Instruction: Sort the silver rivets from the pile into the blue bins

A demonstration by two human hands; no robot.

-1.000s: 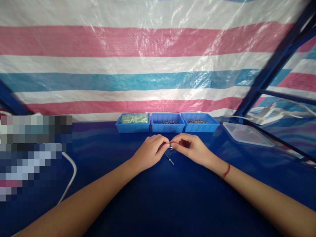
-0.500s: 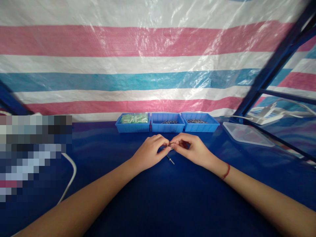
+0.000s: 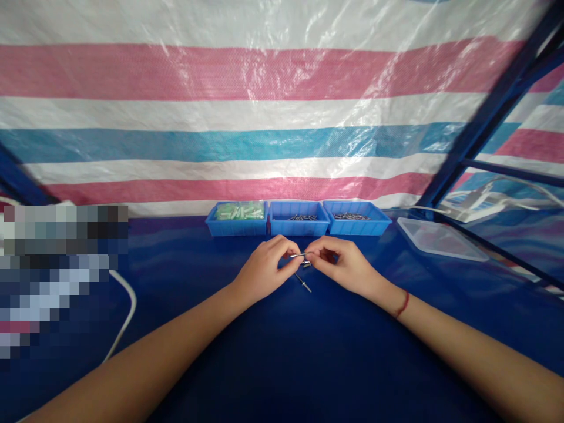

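Observation:
Over the middle of the table, my left hand (image 3: 268, 267) and my right hand (image 3: 341, 262) meet fingertip to fingertip. A thin silver blind rivet (image 3: 301, 255) lies level between them, its right end pinched by the right thumb and forefinger. The left thumb and forefinger close around its other end; the exact contact is partly hidden. Just below the fingertips are small metal pieces (image 3: 307, 264), too small to make out clearly. Nearer to me, another blind rivet (image 3: 304, 284) with a dark shank rests on the blue tabletop (image 3: 299, 358).
Three blue bins stand in a row behind my hands: one with green and white pieces (image 3: 240, 211), two (image 3: 299, 231) (image 3: 359, 228) with loose metal pins. To the right lie a clear plastic lid (image 3: 440, 239) and a white power strip (image 3: 473, 208). A white cable (image 3: 130, 299) runs at left.
The fingertips have shifted slightly, and the held rivet now shows lengthwise between them, where the fingers covered it before. The rivet on the table stays in place.

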